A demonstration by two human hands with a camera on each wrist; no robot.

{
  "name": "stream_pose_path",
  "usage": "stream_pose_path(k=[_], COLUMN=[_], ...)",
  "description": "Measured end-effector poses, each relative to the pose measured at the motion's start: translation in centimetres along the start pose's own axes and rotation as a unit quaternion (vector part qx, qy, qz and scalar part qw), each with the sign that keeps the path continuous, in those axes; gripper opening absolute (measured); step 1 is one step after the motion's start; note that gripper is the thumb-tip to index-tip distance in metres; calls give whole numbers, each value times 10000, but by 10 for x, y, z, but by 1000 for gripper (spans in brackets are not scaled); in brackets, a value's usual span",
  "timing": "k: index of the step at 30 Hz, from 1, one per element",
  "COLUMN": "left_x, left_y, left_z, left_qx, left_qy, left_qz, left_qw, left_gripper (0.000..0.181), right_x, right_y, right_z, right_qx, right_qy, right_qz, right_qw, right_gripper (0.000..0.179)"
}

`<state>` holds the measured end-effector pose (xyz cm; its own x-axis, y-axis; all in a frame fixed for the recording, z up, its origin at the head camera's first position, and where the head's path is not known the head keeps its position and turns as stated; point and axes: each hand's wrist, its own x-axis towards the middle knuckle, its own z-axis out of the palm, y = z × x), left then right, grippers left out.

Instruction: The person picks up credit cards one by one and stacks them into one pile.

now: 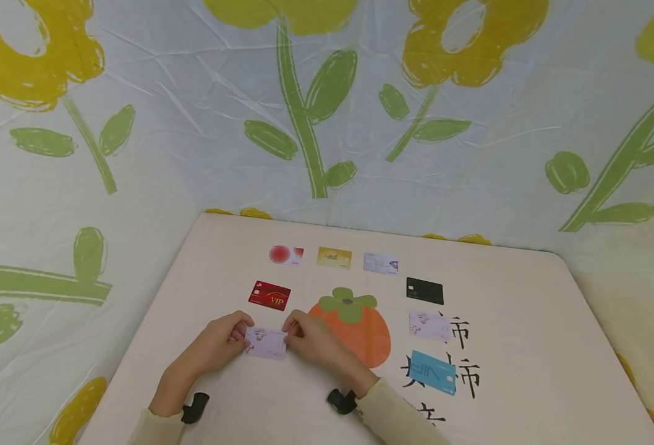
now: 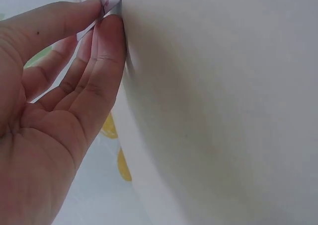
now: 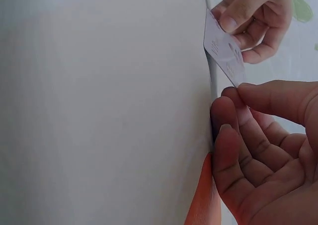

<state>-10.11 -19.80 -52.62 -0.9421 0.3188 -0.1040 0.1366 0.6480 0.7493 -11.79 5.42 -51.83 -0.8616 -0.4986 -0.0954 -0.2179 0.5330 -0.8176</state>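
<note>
Card (image 1: 265, 343) pinched at opp. ends, fingertips closed, by your L hand (image 1: 221, 340) & R hand (image 1: 311, 340); squeezing inward might bow it.

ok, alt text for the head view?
A person's left hand and right hand hold a pale floral card by opposite ends over a pale table. Seven more cards lie in a loose arch around a printed orange persimmon: red VIP, red-circled white, gold, blue-gray, black, another floral, blue.
</note>
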Motion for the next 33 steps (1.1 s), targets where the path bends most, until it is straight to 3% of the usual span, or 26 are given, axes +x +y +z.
stream_pose_path(k=[5,10,17,24,29,33], left_x=[4,10,29,54,71,84], left_y=[3,12,27,45,56,64], left_z=[3,6,17,30,41,52], left_qx=[-93,-242,-521,-689,-768,-837], left_qy=[65,125,181,63,-142,-295], left_qz=[193,187,315,697,784,816], left_qw=[9997,9995,9980,9952,9939,9927], left_gripper=[29,30,32,31,29,28], right_x=[-1,0,-8,-21,-33,-41], right_y=[4,11,19,29,36,46], right_z=[-6,-17,-41,-68,-84,-96], right_qx=[156,369,897,734,541,498], right_qy=[58,97,240,606,827,981], right_qz=[-11,-160,-85,86,404,401], right_qw=[9999,9991,9956,9954,9943,9931], right_gripper=[12,11,9,11,11,11])
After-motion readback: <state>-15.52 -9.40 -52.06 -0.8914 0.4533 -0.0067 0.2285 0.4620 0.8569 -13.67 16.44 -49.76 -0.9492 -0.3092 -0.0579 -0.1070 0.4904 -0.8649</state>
